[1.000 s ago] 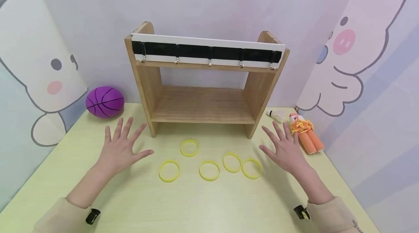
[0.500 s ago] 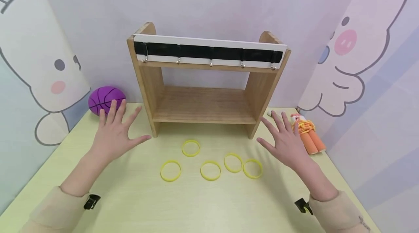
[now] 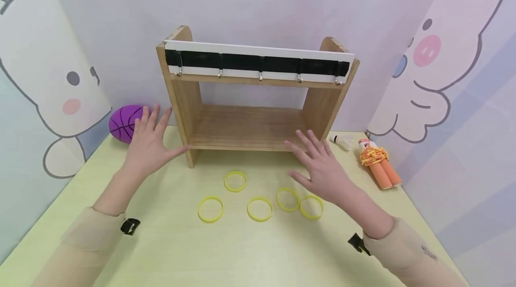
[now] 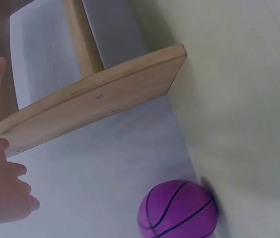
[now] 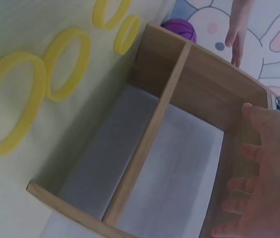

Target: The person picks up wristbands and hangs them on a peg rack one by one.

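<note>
I judge the work to be at its very start: all five yellow rings (image 3: 260, 220) lie on the tabletop (image 3: 250, 255) in front of the wooden rack (image 3: 250, 126), and I see nothing hanging from its five hooks (image 3: 260, 76). As far as I can tell, all the handling is left to do. I have the left hand (image 3: 148, 148) raised by the rack's left side, its grip spread wide with nothing in it; whether the thumb touches the wood I cannot tell. The right hand (image 3: 324, 174) hovers before the rack's lower right, near the two rightmost rings, its grip likewise spread and holding nothing.

The rings look thin, smooth and probably rubbery; the right pair meet or nearly so. The rack is pale, grained wood, fronted by a white rail (image 3: 242, 50) with a glossy black band (image 3: 242, 62) and small metallic hooks. A purple ball (image 3: 124, 125) with dark seams sits at left; at right lie a shuttlecock (image 3: 342, 143) and orange cylindrical handles (image 3: 380, 174) wrapped in chain-like cord (image 3: 373, 156).
</note>
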`<action>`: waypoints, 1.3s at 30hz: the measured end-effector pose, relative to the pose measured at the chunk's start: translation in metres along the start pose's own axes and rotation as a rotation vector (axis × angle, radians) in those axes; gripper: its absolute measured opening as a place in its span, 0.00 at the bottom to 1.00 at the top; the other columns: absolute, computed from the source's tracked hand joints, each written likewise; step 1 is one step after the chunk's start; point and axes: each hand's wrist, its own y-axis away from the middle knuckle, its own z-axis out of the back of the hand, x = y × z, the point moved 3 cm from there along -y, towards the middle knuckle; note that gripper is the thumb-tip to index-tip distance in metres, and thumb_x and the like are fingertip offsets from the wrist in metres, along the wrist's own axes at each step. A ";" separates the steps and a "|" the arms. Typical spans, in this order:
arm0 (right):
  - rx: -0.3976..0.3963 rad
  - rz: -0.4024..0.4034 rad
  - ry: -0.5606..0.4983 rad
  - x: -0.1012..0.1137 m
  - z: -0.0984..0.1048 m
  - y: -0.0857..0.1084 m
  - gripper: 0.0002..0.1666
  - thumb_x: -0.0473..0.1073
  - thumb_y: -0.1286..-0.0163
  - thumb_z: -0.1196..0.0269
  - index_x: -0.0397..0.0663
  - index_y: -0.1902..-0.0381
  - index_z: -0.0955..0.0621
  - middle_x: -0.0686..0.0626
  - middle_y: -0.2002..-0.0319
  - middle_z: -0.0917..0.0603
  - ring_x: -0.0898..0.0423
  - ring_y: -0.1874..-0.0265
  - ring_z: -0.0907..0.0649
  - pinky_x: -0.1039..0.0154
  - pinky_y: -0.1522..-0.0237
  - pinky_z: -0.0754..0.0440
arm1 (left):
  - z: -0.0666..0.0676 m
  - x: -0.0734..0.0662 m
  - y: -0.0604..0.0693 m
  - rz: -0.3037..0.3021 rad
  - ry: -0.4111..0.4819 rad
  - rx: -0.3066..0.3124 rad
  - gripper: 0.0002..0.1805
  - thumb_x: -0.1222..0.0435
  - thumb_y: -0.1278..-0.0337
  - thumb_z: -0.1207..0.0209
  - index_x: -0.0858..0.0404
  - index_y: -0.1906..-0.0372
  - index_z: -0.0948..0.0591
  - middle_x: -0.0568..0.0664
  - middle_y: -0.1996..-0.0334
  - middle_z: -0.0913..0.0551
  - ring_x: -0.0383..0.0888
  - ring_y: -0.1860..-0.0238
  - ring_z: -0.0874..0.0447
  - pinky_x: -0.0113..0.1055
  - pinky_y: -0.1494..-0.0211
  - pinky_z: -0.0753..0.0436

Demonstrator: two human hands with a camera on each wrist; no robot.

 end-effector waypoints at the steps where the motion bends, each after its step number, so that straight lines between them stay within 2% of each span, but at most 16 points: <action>1: -0.001 0.025 -0.010 0.004 -0.003 -0.002 0.42 0.63 0.34 0.44 0.61 0.27 0.43 0.45 0.25 0.53 0.41 0.27 0.53 0.31 0.33 0.46 | -0.003 0.001 -0.002 0.008 0.022 -0.005 0.60 0.37 0.55 0.39 0.54 0.24 0.60 0.59 0.25 0.65 0.55 0.27 0.79 0.64 0.27 0.65; 7: -0.024 0.151 -0.051 0.025 -0.028 -0.014 0.41 0.59 0.35 0.41 0.53 0.28 0.40 0.42 0.29 0.42 0.40 0.30 0.42 0.41 0.30 0.40 | -0.026 0.006 -0.011 0.098 0.217 -0.030 0.62 0.39 0.55 0.36 0.54 0.25 0.63 0.57 0.25 0.62 0.61 0.27 0.70 0.66 0.28 0.59; 12: -0.047 0.201 -0.103 0.038 -0.055 -0.016 0.41 0.55 0.37 0.37 0.49 0.30 0.37 0.42 0.33 0.34 0.43 0.34 0.33 0.47 0.33 0.31 | -0.043 0.012 -0.017 0.157 0.369 -0.014 0.63 0.41 0.55 0.35 0.49 0.25 0.67 0.58 0.25 0.60 0.65 0.28 0.61 0.70 0.32 0.50; 18: -0.005 0.202 -0.177 0.043 -0.085 -0.017 0.39 0.51 0.40 0.33 0.49 0.33 0.32 0.45 0.39 0.27 0.46 0.39 0.27 0.51 0.39 0.24 | -0.061 0.022 -0.021 0.134 0.572 -0.018 0.61 0.49 0.51 0.33 0.48 0.25 0.67 0.59 0.26 0.55 0.64 0.29 0.51 0.65 0.31 0.44; 24: 0.106 0.225 -0.271 0.044 -0.102 -0.019 0.29 0.47 0.39 0.33 0.50 0.39 0.25 0.50 0.48 0.19 0.53 0.49 0.20 0.59 0.49 0.17 | -0.075 0.025 -0.022 0.079 0.726 -0.041 0.57 0.59 0.47 0.34 0.46 0.25 0.63 0.62 0.28 0.47 0.67 0.34 0.41 0.61 0.33 0.35; 27: 0.177 0.239 -0.333 0.042 -0.109 -0.021 0.24 0.47 0.38 0.34 0.49 0.44 0.21 0.52 0.55 0.16 0.56 0.54 0.19 0.62 0.52 0.16 | -0.075 0.023 -0.021 0.053 0.755 -0.044 0.54 0.63 0.45 0.35 0.52 0.24 0.61 0.65 0.30 0.45 0.67 0.35 0.39 0.62 0.37 0.31; 31: 0.237 0.260 -0.379 0.039 -0.119 -0.022 0.16 0.46 0.39 0.33 0.49 0.53 0.17 0.55 0.64 0.16 0.61 0.62 0.20 0.68 0.57 0.17 | -0.065 0.012 -0.018 0.028 0.765 -0.055 0.49 0.69 0.44 0.38 0.61 0.25 0.58 0.68 0.32 0.42 0.69 0.38 0.37 0.63 0.45 0.24; 34: 0.255 0.268 -0.379 0.038 -0.126 -0.022 0.10 0.44 0.40 0.32 0.52 0.59 0.15 0.58 0.66 0.16 0.64 0.66 0.22 0.72 0.61 0.19 | -0.057 0.005 -0.016 0.010 0.769 -0.057 0.47 0.73 0.44 0.40 0.66 0.26 0.55 0.69 0.33 0.42 0.70 0.39 0.36 0.60 0.48 0.21; 39: 0.270 0.283 -0.374 0.039 -0.132 -0.022 0.04 0.42 0.41 0.32 0.54 0.66 0.14 0.61 0.69 0.16 0.66 0.69 0.25 0.75 0.65 0.22 | -0.058 0.003 -0.017 -0.005 0.799 -0.058 0.45 0.75 0.45 0.40 0.66 0.27 0.53 0.68 0.33 0.42 0.69 0.39 0.34 0.54 0.50 0.19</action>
